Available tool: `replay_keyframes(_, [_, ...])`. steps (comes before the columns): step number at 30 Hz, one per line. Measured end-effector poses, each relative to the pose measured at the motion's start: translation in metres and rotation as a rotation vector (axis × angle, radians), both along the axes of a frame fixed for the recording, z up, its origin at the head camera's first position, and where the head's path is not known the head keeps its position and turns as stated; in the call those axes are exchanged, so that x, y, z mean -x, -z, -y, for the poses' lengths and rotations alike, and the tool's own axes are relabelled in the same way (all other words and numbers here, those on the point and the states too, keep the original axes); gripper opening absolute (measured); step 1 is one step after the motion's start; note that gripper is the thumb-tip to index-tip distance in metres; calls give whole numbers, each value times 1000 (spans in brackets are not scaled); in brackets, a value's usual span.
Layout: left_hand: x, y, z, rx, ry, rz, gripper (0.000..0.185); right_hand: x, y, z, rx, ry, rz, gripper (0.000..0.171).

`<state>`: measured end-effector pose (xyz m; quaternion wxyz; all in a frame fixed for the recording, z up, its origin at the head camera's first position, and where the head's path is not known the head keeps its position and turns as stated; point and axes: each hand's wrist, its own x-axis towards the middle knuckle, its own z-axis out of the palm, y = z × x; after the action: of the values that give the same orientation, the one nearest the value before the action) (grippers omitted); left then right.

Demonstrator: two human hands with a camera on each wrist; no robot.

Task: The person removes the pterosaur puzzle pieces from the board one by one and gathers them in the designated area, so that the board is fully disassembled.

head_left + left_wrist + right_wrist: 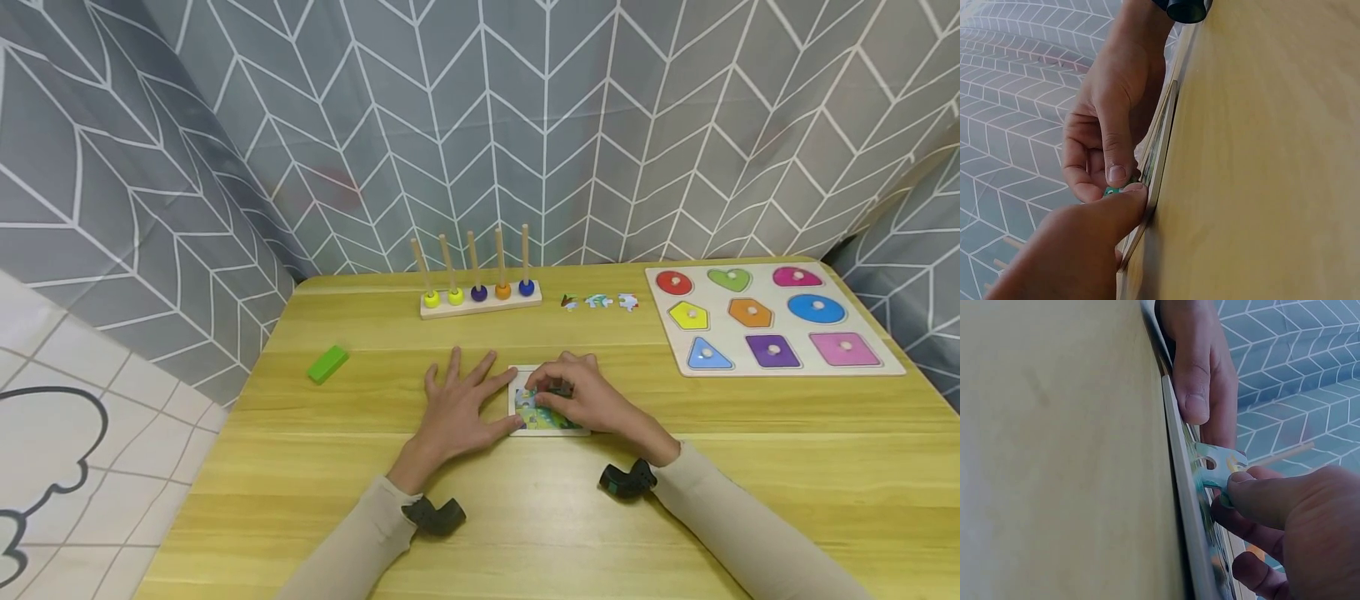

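Note:
A small jigsaw board with a pale frame (551,433) lies flat on the table between the two hands, several pieces set inside it. My left hand (459,410) rests beside it with fingers spread, thumb and index fingertips at the frame's left edge. Over the board, my right hand (588,398) pinches a jigsaw piece (1217,464) between thumb and fingers. In the right wrist view this light blue piece stands tilted up from the board, a round notch showing. My right hand covers the upper right of the board in the head view.
Behind the board stands a wooden peg stand (480,308) with coloured beads on upright pegs. Three loose jigsaw pieces (599,302) lie to its right. A shape puzzle board (720,333) is at the back right, and a green block (327,365) sits at left.

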<state>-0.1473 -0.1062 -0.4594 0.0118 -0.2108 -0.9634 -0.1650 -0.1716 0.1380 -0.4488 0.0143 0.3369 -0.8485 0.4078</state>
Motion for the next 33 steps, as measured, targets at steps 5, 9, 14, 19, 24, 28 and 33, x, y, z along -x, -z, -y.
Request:
replay_keyframes(5, [0, 0, 0, 2, 1, 0, 75, 1, 2, 0, 20, 8, 7, 15])
replay_keyframes(9, [0, 0, 0, -5, -1, -1, 75, 2, 3, -1, 70, 16, 45, 15])
replay_keyframes(14, [0, 1, 0, 0, -4, -2, 75, 4, 2, -3, 113, 27, 114, 15])
replay_keyframes(19, [0, 2, 0, 2, -3, -4, 75, 6, 1, -8, 137, 42, 171, 14])
replay_keyframes(24, [0, 2, 0, 5, -6, 4, 76, 10, 3, -15, 171, 57, 204, 15])
replay_keyframes(28, [0, 1, 0, 3, -9, 7, 76, 15, 4, -22, 180, 94, 225, 17])
replay_keyframes(33, [-1, 0, -1, 9, -13, 13, 76, 21, 5, -30, 186, 144, 246, 18])
